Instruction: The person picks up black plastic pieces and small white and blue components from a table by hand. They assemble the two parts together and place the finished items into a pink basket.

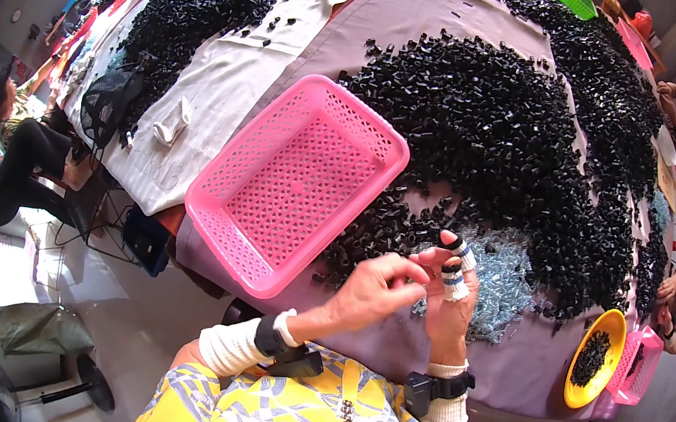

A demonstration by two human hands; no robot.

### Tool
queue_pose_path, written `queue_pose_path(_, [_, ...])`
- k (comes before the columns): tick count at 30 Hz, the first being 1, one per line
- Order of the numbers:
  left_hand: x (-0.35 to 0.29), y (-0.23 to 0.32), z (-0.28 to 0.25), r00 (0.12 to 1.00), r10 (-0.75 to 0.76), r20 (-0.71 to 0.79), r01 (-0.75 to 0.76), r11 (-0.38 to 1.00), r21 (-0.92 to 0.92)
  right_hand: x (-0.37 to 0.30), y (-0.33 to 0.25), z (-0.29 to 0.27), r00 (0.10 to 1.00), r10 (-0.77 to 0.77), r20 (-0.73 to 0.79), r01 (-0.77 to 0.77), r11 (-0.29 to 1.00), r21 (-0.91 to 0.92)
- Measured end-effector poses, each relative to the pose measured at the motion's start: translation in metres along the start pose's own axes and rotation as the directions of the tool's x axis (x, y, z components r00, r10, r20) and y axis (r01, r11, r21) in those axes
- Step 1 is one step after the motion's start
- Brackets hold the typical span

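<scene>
Lower centre: a curled left hand (pixel 374 295) beside a loosely bent right hand (pixel 452 300); cannot tell whether either holds anything. Clear pieces (pixel 502 288) lie just right, black pieces (pixel 472 118) above.

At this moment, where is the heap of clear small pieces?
In the head view, the heap of clear pieces lies on the table cloth, behind and right of the right hand, beside the larger heap of black pieces.

Pink basket (pixel 296 188) and black pieces (pixel 472 118) block; near-edge cloth (pixel 518 376) leaves room.
</scene>
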State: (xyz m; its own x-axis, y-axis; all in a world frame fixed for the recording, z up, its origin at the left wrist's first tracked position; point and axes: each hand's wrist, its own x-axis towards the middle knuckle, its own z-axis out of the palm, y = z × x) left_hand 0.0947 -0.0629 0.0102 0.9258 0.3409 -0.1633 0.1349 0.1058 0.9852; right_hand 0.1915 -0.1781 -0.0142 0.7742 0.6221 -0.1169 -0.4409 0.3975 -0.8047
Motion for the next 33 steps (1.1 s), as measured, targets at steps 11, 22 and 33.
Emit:
queue_pose_path(11, [0.008, 0.002, 0.03, 0.874, 0.449, -0.189, -0.38, 0.871, 0.312, -0.001, 0.014, 0.017, 1.0, -0.006, 0.013, 0.006, 0.999, 0.05])
queue_pose_path(22, [0.011, 0.007, 0.019, 0.995, 0.031, -0.099, -0.029, 0.999, 0.016, 0.005, -0.004, 0.013, 0.975, -0.166, -0.15, 0.137, 0.973, -0.186])
queue_pose_path(33, [0.014, 0.004, -0.038, 0.946, -0.325, 0.006, 0.255, 0.731, -0.633, -0.046, 0.014, -0.019, 0.951, 0.058, 0.303, 0.249, 0.437, -0.864])
